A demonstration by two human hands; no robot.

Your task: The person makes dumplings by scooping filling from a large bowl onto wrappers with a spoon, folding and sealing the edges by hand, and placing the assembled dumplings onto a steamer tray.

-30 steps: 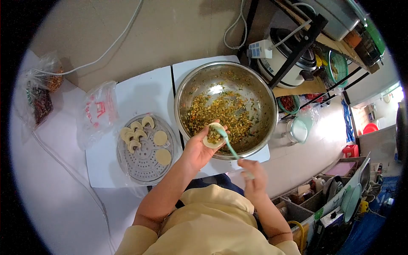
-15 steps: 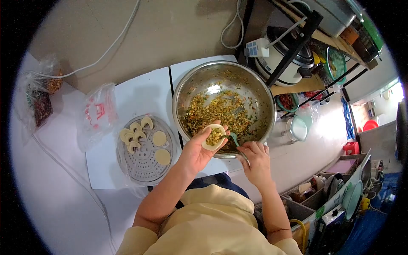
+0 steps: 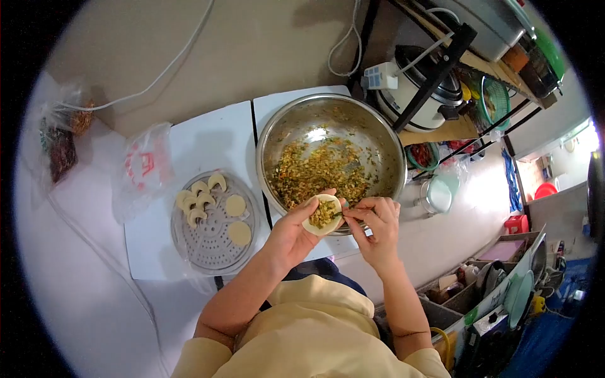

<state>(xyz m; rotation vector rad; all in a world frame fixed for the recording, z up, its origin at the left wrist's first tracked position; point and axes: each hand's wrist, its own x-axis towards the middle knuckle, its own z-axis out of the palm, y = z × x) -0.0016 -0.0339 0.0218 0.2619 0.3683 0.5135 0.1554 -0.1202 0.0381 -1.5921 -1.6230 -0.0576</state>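
The left hand (image 3: pixel 291 232) is cupping a round, pale dough wrapper (image 3: pixel 314 230) by a round silver metal bowl (image 3: pixel 381 138), apparently keeping chopped yellow-green filling (image 3: pixel 323 215) inside; the right hand (image 3: pixel 379 230) is pinching alongside, its hold unclear.

The left hand (image 3: pixel 295 229) is positioned at the near-left rim of the metal bowl (image 3: pixel 388 157), palm turned upward and half cupped, thumb to the side, with the other fingertips showing above the bowl's interior. The right hand (image 3: pixel 379 228) is at the bowl's near-right rim, back of the hand uppermost, thumb and index finger drawn together in a pinch directed toward the left hand. Both elbows are bent, and the bare left forearm (image 3: pixel 249 288) and right forearm (image 3: pixel 403 301) converge upon the bowl's near edge.
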